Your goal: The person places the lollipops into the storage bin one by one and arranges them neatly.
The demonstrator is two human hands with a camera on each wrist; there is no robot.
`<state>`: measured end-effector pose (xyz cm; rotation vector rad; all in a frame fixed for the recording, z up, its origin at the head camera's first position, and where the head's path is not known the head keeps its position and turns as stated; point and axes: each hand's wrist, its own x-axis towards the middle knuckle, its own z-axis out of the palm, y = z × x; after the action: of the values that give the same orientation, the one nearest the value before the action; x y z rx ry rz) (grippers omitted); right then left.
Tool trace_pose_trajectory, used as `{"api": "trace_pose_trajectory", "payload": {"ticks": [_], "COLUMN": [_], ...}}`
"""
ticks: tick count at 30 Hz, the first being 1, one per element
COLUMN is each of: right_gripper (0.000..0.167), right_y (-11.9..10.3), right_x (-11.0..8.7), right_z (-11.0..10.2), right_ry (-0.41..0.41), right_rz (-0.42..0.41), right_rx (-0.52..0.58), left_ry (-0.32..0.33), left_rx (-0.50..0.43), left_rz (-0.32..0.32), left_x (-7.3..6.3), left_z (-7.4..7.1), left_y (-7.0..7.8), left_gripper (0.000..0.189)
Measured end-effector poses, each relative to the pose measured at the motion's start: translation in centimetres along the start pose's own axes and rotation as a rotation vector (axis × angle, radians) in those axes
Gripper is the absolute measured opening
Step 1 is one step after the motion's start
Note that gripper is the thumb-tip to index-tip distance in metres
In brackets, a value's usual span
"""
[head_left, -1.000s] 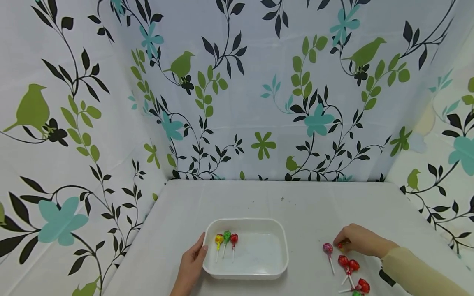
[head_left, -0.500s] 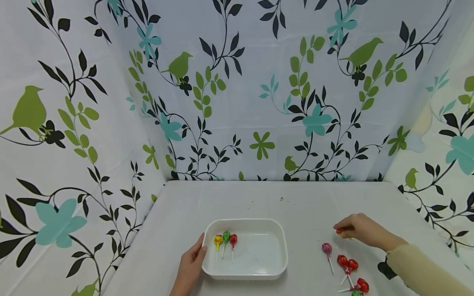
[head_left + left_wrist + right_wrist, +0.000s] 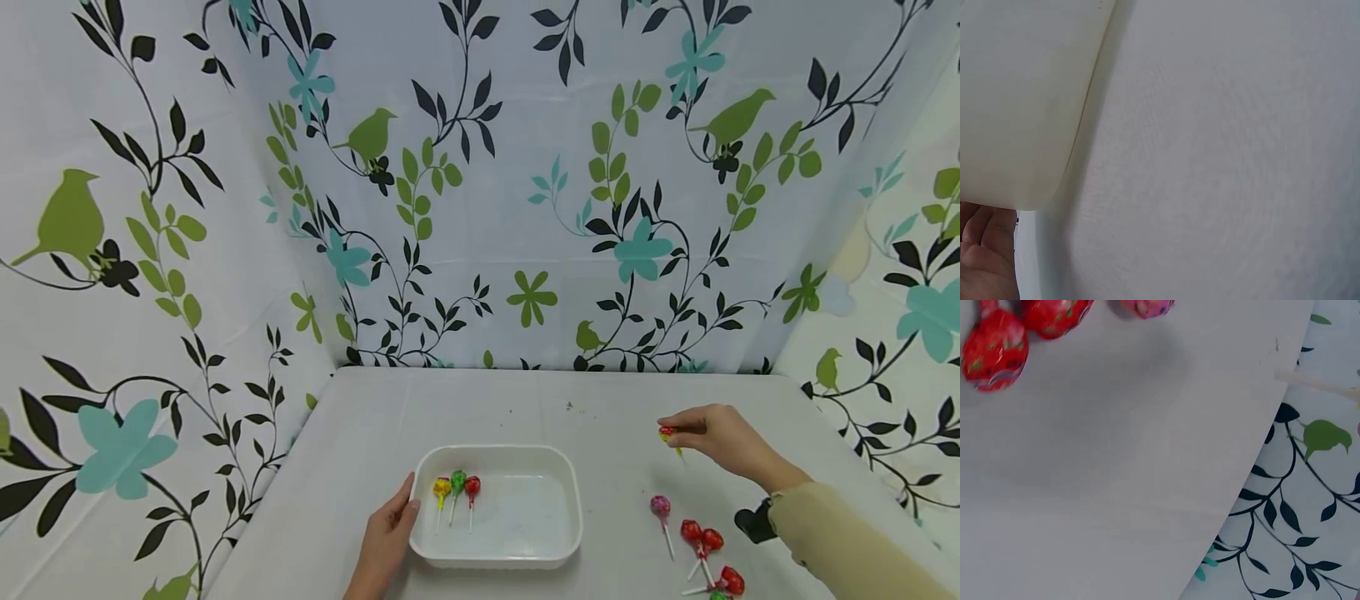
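My right hand (image 3: pixel 723 442) pinches a red and yellow wrapped lollipop (image 3: pixel 666 434) by its head above the table, white stick pointing down. In the right wrist view only its pale stick (image 3: pixel 1316 383) shows clearly, at the right edge. At the left end of a white plastic tray (image 3: pixel 495 561), my left hand (image 3: pixel 388 533) grips the rim, thumb on top. The left wrist view has the fingers (image 3: pixel 997 234) against the tray's wall. Inside the tray, side by side at the left, lie a yellow lollipop (image 3: pixel 442 486), a green lollipop (image 3: pixel 457 480) and a red lollipop (image 3: pixel 472 485).
Right of the tray lies a pink-purple lollipop (image 3: pixel 660 506). Nearer the front are several red lollipops (image 3: pixel 691 531) with crossed sticks, and a green lollipop (image 3: pixel 720 595) partly cut off by the frame. Patterned cloth (image 3: pixel 525 208) hangs behind and beside the white table (image 3: pixel 450 400).
My right hand has lifted the red and yellow lollipop off the table, carrying it away from me and slightly left. My left hand and the tray have stayed put.
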<state>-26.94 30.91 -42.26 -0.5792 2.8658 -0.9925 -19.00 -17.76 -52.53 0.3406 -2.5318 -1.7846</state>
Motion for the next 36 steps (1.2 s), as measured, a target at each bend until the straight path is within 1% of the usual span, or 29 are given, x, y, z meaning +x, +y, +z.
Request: {"api": "trace_pose_trajectory", "payload": {"ticks": [4,8,14,16,21,27,36], "right_gripper": [0.033,0.030,0.031,0.030,0.029,0.025,0.024], "right_y": [-1.9,-4.1,-7.8,-9.0,-11.4,-13.5,-15.4], "right_x": [1.1,2.9,5.8,6.6,8.1,9.3,10.5], "right_z": [1.7,4.0,8.0,9.3,12.2,15.1,17.7], "right_ry": [0.024,0.044,0.033,0.027,0.025,0.027,-0.022], "right_rz": [-0.008,-0.036,-0.055,-0.056,-0.041,0.008,0.028], "right_rx": [0.036,0.077,0.183,0.209,0.240,0.262,0.276], "left_ry": [0.013,0.020,0.024,0.029,0.035,0.026,0.018], "left_rx": [0.004,0.006,0.000,0.000,-0.001,-0.016,-0.027], "left_rz": [-0.003,0.009,0.031,0.026,0.023,0.034,0.037], "left_x": [0.0,0.1,-0.1,-0.2,-0.2,-0.2,-0.3], "left_z": [0.0,0.1,0.2,0.2,0.1,0.1,0.1], "left_y": [-0.2,-0.4,-0.5,-0.4,-0.2,-0.4,-0.2], "left_gripper": [0.048,0.048,0.048,0.048,0.048,0.047,0.048]}}
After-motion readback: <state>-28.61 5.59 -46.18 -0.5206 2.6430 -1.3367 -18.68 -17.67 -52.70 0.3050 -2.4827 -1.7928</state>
